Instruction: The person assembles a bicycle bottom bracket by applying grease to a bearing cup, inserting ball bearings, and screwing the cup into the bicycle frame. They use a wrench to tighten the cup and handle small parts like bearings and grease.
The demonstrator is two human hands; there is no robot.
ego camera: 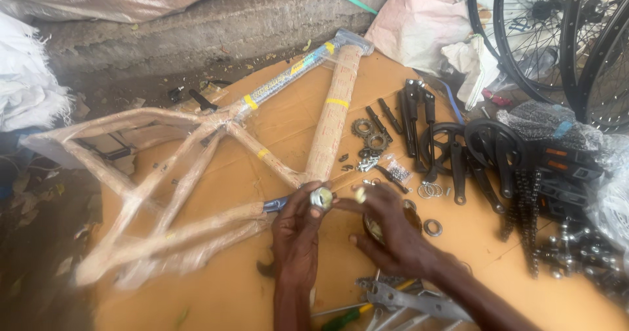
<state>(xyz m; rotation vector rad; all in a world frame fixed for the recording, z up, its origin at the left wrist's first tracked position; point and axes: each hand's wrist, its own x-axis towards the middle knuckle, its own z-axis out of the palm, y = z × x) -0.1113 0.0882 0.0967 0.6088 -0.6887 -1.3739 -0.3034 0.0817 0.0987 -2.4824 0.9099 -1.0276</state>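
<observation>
- Over on the far left, white sacks (26,82) lie on the dirt beside a concrete ledge (196,29).
- Next comes a bicycle frame (196,167) wrapped in brown paper and clear film, lying flat on a sheet of cardboard (275,121), with yellow tape bands on its tubes.
- At the lower middle, the left hand (296,229) pinches a small round metal part (321,197) between thumb and fingertips, held just beside the bare end of the frame's bottom shell.
- Just to the right, the right hand (386,229) has its fingertips narrowed on a small pale bit (359,193), touching or almost touching the round part; what that bit is cannot be told.
- Below the hands lie a green-handled screwdriver (347,316) and flat metal wrenches (406,301).
- Beyond the hands sit small sprockets (370,134), a bag of bolts (396,172) and loose washers (432,227).
- Further right lie black crank arms (458,154), a chain (524,206) and pedals (567,167).
- At the top right, spoked wheels (557,36) lean upright.
</observation>
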